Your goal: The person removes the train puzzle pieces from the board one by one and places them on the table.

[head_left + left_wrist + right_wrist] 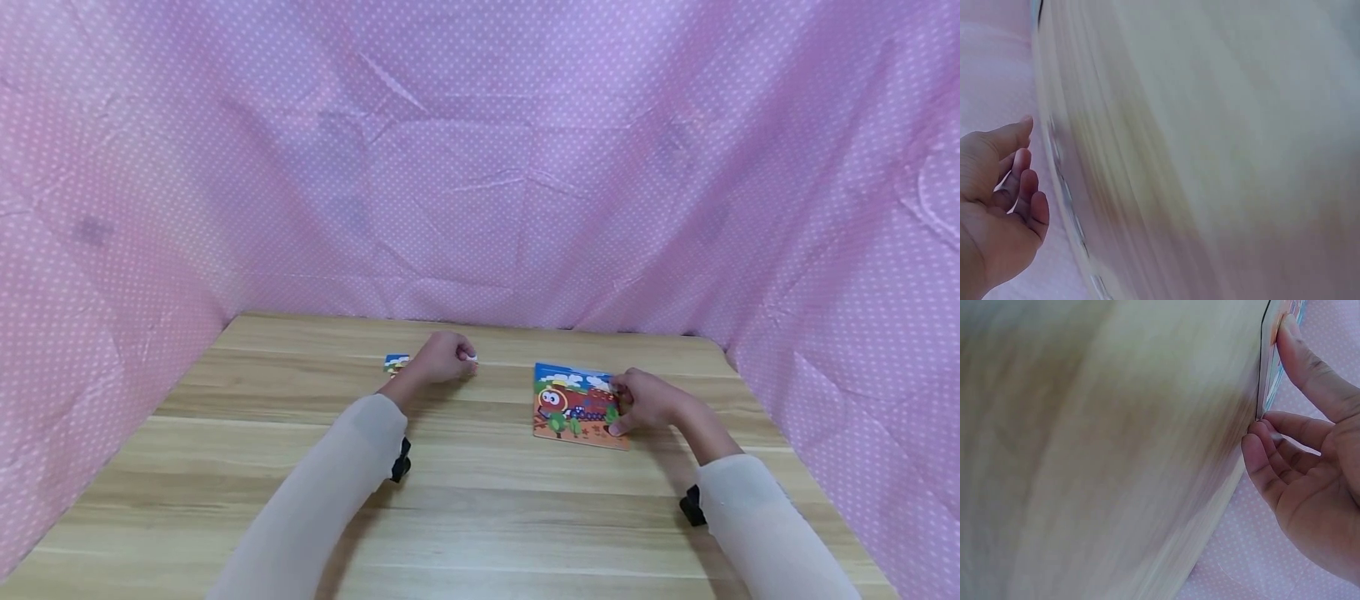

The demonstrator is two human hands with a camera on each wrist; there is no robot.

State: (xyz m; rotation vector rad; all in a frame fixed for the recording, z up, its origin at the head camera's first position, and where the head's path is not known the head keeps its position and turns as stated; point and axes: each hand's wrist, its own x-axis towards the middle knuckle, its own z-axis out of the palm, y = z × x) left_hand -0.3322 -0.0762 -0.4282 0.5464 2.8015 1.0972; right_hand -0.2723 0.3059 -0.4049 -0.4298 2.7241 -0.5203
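A square picture puzzle board (573,408), showing a red cartoon train with big eyes, lies on the table right of centre. My right hand (648,400) holds its right edge, the thumb on the picture; in the right wrist view the fingers (1259,444) meet the board's edge (1265,369). Farther left, my left hand (446,357) pinches a small white-and-red piece (472,359) at its fingertips. The left wrist view shows the hand (1000,200) with bent fingers, the piece hidden there. Just behind the left wrist lies a small blue, white and green picture piece (396,363), partly covered by the arm.
The wood-grain table (465,508) stretches out in front of me. Pink dotted cloth (480,183) hangs around its back and sides. Each wrist carries a small black camera (401,461) below a light sleeve.
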